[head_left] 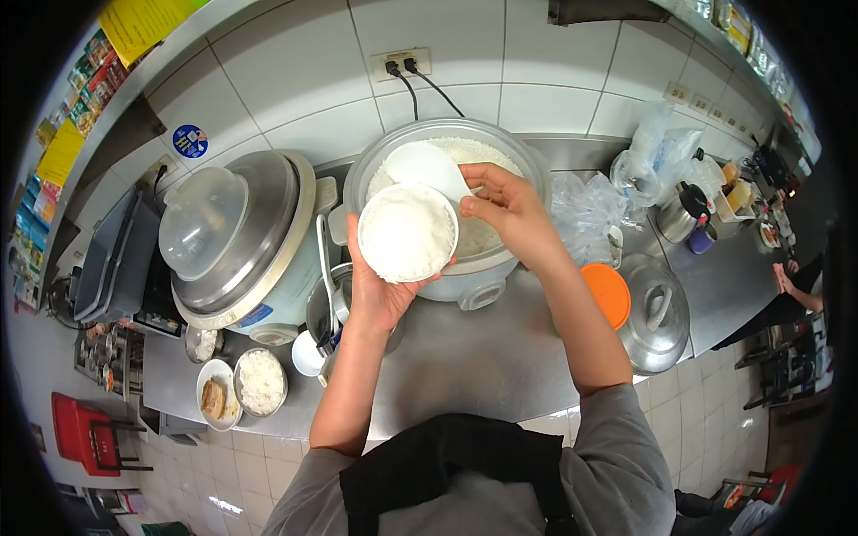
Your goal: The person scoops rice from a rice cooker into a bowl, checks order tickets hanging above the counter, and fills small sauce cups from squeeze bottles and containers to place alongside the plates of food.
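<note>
My left hand (pixel 384 299) holds a white bowl heaped with white rice (pixel 407 234) from below and the side, over the near left part of a large open rice cooker (pixel 534 170). My right hand (pixel 500 204) grips a white rice paddle (pixel 427 167) by its handle. The paddle's broad blade lies just behind the bowl's far rim, above the cooker. White rice (pixel 487 154) fills the cooker, and the bowl and my hands hide part of it.
A lidded cooker (pixel 241 241) stands at left. Near it are a bowl of rice (pixel 261 382), a bowl with food (pixel 214 400) and a small white bowl (pixel 307 355). At right are an orange lid (pixel 606 295), a metal lid (pixel 651 335), plastic bags (pixel 585 210) and another person's hands (pixel 784 275).
</note>
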### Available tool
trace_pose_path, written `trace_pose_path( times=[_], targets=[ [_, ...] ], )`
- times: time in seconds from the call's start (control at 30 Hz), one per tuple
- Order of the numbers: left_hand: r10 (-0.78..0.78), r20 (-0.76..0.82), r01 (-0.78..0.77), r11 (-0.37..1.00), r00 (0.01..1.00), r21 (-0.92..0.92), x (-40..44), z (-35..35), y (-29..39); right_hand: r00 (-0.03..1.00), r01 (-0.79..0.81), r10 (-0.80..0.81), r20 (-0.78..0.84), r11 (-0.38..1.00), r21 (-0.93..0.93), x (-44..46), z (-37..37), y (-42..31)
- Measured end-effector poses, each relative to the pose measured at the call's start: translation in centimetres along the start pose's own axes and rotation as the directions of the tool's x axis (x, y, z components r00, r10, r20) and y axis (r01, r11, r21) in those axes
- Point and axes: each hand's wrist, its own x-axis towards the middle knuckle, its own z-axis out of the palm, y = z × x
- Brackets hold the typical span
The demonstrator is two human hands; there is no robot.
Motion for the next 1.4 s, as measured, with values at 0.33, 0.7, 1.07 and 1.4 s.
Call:
trace_pose_path(
  times=[0.33, 0.7, 1.07, 1.4],
  targets=[
    [0.03, -0.18, -0.042, 0.997, 0.983, -0.064, -0.3, 0.7, 0.0, 0.756, 0.585, -0.583, 0.299, 0.396, -0.708, -3.0, 0.5, -2.1],
    [-0.072, -0.155, 0.062, 0.996, 0.985, -0.071, -0.6, -0.1, -0.3, 0.744, 0.589, -0.572, 0.345, 0.316, -0.744, -1.6, 1.0, 0.2],
    [0.269, -0.234, -0.29, 0.955, 0.934, -0.061, -4.1, -2.2, 2.3, 0.936, 0.341, 0.077, 0.343, 0.041, -0.939, 9.3, -3.6, 10.8],
    [0.316, -0.096, -0.33, 0.918, 0.944, -0.221, -4.8, -2.0, 2.5, 0.728, 0.503, 0.313, 0.61, 0.36, -0.785, 6.3, -3.4, 9.0]
  ],
)
